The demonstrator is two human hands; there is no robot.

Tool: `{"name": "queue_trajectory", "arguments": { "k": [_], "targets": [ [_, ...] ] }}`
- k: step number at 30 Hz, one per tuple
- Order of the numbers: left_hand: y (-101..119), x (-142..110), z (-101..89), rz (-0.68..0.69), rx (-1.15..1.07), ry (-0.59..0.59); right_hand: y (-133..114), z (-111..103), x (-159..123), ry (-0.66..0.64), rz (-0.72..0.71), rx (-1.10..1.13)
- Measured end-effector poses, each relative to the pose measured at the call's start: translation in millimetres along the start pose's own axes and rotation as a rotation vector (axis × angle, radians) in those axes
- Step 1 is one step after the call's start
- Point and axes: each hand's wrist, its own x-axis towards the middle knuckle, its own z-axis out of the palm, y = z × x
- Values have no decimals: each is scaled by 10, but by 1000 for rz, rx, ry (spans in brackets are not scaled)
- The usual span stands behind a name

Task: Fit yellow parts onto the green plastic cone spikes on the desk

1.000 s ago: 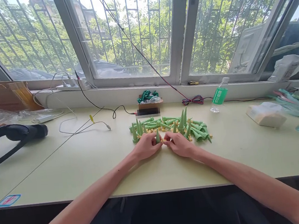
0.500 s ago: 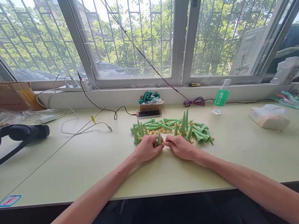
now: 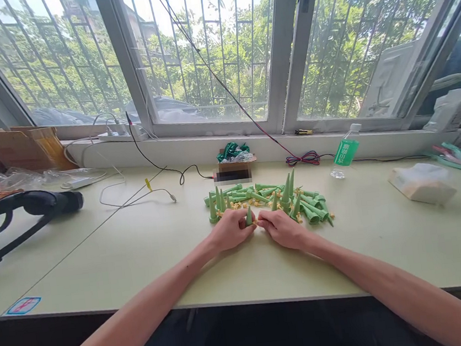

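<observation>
My left hand (image 3: pixel 232 230) is closed around a small green cone (image 3: pixel 249 216), whose tip points up between thumb and fingers. Close against it on the right, my right hand (image 3: pixel 280 228) is pinched at a tiny yellow piece (image 3: pixel 255 223) by the cone's lower end. Whether that piece is attached to the cone, I cannot tell. Just beyond both hands lies a heap of green cones (image 3: pixel 311 216), mostly on their sides. Taller cones (image 3: pixel 286 193) stand upright behind my right hand, others (image 3: pixel 212 205) behind my left. Small yellow pieces (image 3: pixel 254 202) are scattered among them.
Behind the heap is a small cardboard box (image 3: pixel 236 168) with green foil-like material. A water bottle (image 3: pixel 344 151) and a tissue pack (image 3: pixel 422 184) stand to the right. Cables (image 3: pixel 145 192) and a black headset (image 3: pixel 30 209) lie left on the pale table (image 3: pixel 130 245).
The whole view has shifted slightly, so everything sits a little further right. My hands keep the same hold on the green cone and the yellow piece, barely moving.
</observation>
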Motion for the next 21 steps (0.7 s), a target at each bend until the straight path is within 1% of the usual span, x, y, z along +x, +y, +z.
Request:
{"name": "queue_trajectory", "arguments": {
  "k": [7, 13, 21],
  "targets": [
    [-17, -6, 12, 15, 27, 10, -9, -8, -10, -12, -3, -3],
    [-16, -17, 9, 105, 147, 62, -11, -12, -10, -1, -12, 28],
    [-40, -19, -7, 205, 179, 79, 2, -7, -12, 14, -24, 38]
  ]
}}
